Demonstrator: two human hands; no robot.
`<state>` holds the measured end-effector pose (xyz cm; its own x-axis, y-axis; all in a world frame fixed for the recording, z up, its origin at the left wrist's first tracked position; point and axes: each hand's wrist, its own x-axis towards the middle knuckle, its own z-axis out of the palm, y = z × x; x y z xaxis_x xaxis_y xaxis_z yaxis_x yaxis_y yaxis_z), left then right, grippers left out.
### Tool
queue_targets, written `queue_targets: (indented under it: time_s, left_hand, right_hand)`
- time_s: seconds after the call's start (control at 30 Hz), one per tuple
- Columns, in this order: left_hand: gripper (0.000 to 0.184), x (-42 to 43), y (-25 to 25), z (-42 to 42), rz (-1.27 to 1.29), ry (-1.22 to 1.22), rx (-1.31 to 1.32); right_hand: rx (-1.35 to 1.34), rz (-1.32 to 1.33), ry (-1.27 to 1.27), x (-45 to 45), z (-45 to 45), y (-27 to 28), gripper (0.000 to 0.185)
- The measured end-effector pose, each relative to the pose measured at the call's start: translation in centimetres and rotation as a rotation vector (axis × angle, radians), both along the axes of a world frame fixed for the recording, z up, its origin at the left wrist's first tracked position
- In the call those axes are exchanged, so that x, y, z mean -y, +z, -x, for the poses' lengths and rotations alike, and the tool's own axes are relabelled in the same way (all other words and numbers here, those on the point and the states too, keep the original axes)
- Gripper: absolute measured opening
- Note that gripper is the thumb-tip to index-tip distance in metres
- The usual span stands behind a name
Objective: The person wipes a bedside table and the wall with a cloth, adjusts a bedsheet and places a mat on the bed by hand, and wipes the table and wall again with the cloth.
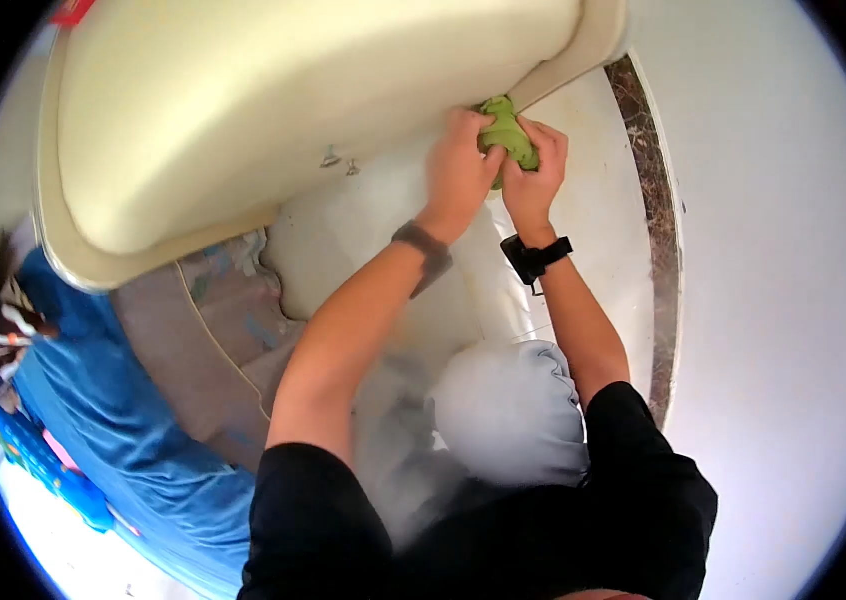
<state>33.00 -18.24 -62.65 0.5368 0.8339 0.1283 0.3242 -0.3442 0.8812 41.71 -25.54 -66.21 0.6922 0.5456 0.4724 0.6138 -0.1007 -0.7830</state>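
A crumpled green cloth (510,135) is bunched between my two hands, near the lower corner of a large cream panel (323,90). My left hand (457,168) grips its left side, blurred a little. On the other side, my right hand (535,182) has its thumb and fingers closed round the cloth. The cloth lies close to the panel's end, but I cannot tell whether it touches it.
Below the hands is a pale floor (343,250) with a dark marble strip (648,180) along the white wall (773,300). Two small metal pieces (331,157) show near the panel. At left are a grey-brown fabric mat (213,340), blue cloth (133,410) and a blue plastic object (48,470).
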Motion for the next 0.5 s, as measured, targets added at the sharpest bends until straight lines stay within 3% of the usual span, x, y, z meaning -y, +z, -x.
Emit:
queue_targets:
  time_s: [0.1,0.2,0.5]
  left_hand:
    - [0.037,-0.1,3.5,-1.0,-0.201,-0.019,0.297]
    - [0.044,-0.3,7.0,-1.5,-0.459,-0.031,0.431]
    - [0.053,-0.5,6.5,-1.9,-0.685,-0.143,0.295]
  right_hand:
    - [0.019,-0.179,-0.022,-0.3,-0.5,4.7,0.045]
    - [0.08,-0.31,-0.065,-0.8,-0.6,8.4,0.046]
    - [0.043,-0.453,-0.047,-1.6,-1.9,5.7,0.044]
